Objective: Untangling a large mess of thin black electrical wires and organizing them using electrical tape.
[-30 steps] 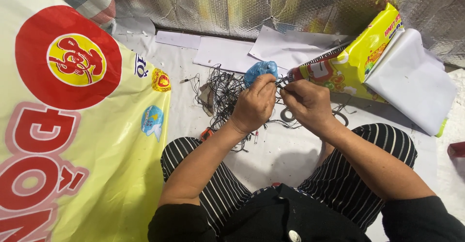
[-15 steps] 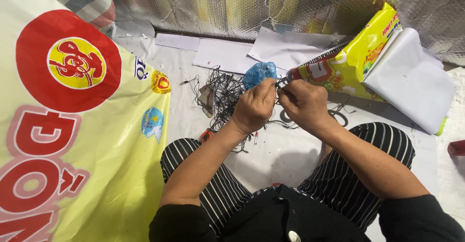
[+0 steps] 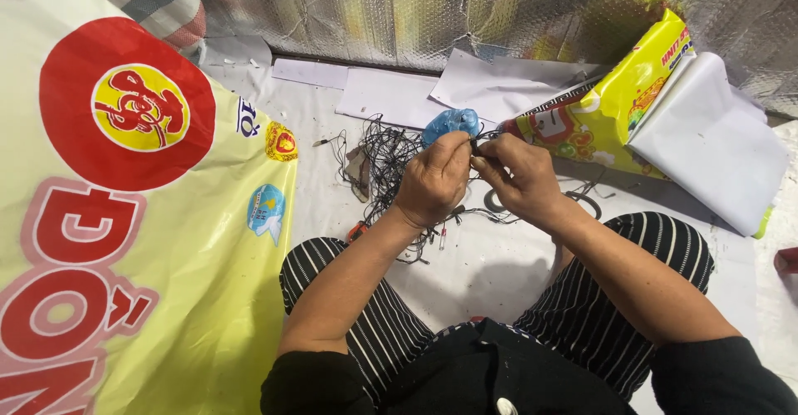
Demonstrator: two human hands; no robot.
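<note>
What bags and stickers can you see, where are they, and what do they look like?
Big sack: fills the left side, pale yellow, with a red circle and pink letters.
Small round badge: on the sack's right edge, light blue.
Opened bag: upper right, past the hands, yellow with colourful print, white inside.

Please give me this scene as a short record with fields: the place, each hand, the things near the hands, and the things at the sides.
place: person seated on a white floor sheet, legs in striped trousers
left hand: left hand closed, fingers pinching thin black wire
right hand: right hand meets the left, pinching the same wire
near the hands: tangle of black wires; blue roll just behind the fingers
left side: large yellow printed bag
right side: smaller yellow bag with white sheet on it
behind: silver foil wall
</note>
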